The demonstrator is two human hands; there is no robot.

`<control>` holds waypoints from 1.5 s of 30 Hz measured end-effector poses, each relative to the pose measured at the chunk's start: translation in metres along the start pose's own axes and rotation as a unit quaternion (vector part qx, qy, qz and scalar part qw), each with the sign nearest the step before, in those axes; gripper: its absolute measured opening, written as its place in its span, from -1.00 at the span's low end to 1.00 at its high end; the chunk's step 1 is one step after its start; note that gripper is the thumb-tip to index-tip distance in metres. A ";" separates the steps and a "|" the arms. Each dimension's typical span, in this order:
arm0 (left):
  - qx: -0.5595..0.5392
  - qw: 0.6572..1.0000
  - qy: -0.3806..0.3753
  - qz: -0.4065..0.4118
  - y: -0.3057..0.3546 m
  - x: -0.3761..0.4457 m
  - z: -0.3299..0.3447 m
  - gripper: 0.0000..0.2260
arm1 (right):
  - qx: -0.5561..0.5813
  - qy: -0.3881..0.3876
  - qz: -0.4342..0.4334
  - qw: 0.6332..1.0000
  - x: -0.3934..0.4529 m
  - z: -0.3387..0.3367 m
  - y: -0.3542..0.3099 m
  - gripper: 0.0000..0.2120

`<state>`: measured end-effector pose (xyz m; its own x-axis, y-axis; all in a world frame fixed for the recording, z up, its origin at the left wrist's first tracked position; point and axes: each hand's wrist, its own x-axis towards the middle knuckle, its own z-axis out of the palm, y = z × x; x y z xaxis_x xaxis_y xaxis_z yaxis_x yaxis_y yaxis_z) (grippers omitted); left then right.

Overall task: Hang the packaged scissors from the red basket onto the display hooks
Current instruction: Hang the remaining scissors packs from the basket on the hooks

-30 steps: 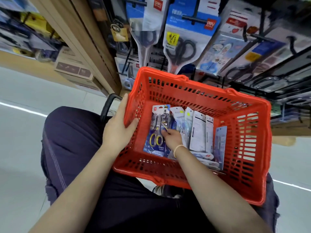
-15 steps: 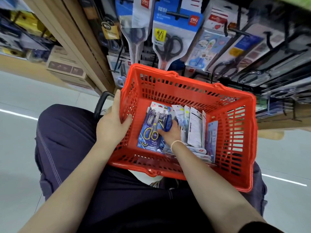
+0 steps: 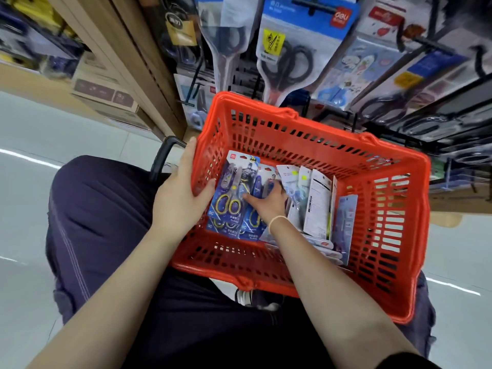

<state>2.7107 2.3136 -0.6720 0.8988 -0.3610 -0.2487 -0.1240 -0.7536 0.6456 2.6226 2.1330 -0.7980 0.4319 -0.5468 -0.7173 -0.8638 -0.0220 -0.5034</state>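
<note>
Picking comes first, and that is the step I judge myself to be in: nothing has left the basket (image 3: 319, 145) yet. It rests on my lap, its far rim just under the hooks (image 3: 316, 4), where black-handled scissors (image 3: 290, 62) already hang.

My left hand (image 3: 181, 198) steadies the basket's left wall, fingers laid along the outside and thumb hooked over the rim, clamped on it. My right hand (image 3: 266, 202) is down inside, lying on the blue packs at the left of the pile. Its fingers spread over the second blue pack (image 3: 262, 179), and the thumb reaches left toward the pack with yellow handles (image 3: 230, 193), which lies face up on top. Whether my fingers have closed on a card or only press on it, I cannot tell; they look fairly straight.

To the right, white packs (image 3: 318, 203) stand on edge, with another blue one (image 3: 346, 222) against them.

Next I need a fingertip under one card's edge so that a single pack lifts and not two stuck together. Then I should bring its hang hole up to a hook with matching stock. The cards are slick and overlapping, so a slow peel looks safer.
</note>
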 end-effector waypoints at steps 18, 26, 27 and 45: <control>-0.024 1.000 -0.008 -0.010 -0.002 0.001 -0.002 -0.28 | 0.109 -0.015 0.094 0.990 -0.002 0.027 -0.016 -0.52; -0.030 0.999 -0.008 -0.008 -0.004 0.001 -0.001 -0.27 | 0.143 -0.018 0.071 0.987 0.002 0.042 -0.013 -0.16; -0.031 0.999 -0.008 -0.008 -0.004 0.001 -0.001 -0.27 | 0.169 -0.022 0.074 0.983 -0.001 0.040 -0.016 -0.21; -0.032 0.999 -0.008 0.001 -0.006 0.003 0.001 -0.27 | 0.175 -0.109 0.022 0.978 -0.021 0.040 -0.022 -0.08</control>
<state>2.7141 2.3170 -0.6772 0.8918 -0.3712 -0.2586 -0.0980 -0.7166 0.6906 2.6425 2.1786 -0.7909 0.4741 -0.3480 -0.8088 -0.7575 0.3071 -0.5761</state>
